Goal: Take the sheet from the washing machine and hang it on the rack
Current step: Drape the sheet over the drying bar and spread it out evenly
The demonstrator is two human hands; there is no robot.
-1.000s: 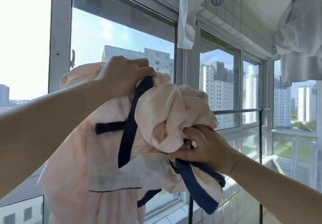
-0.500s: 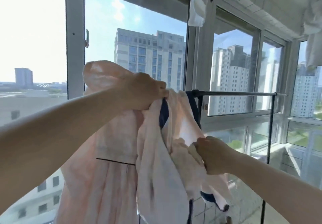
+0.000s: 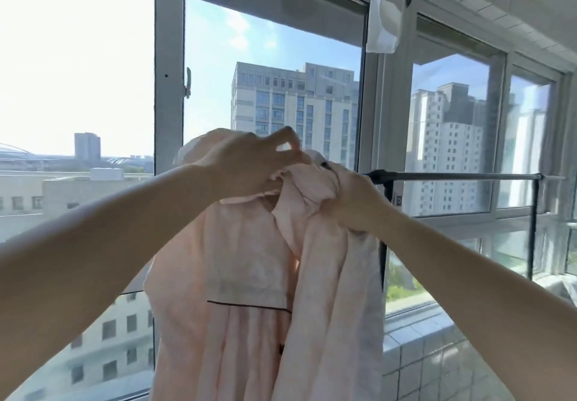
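Step in hand: draping the sheet (image 3: 327, 291) over the rack (image 3: 452, 177); it hangs bunched at the rail's left end. Next, probably: spread it rightward along the bare rail. Right hand (image 3: 352, 201) grips a fold at the rail. Left hand (image 3: 249, 163), left of it, pinches the top edge.

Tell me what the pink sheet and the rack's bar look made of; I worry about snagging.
The pink sheet looks like thin matte woven cloth, perhaps cotton: it creases softly and lets light through. The rack's bar looks like smooth metal tube with a dull sheen, dark at its left end. No rough edge shows, though detail is small.
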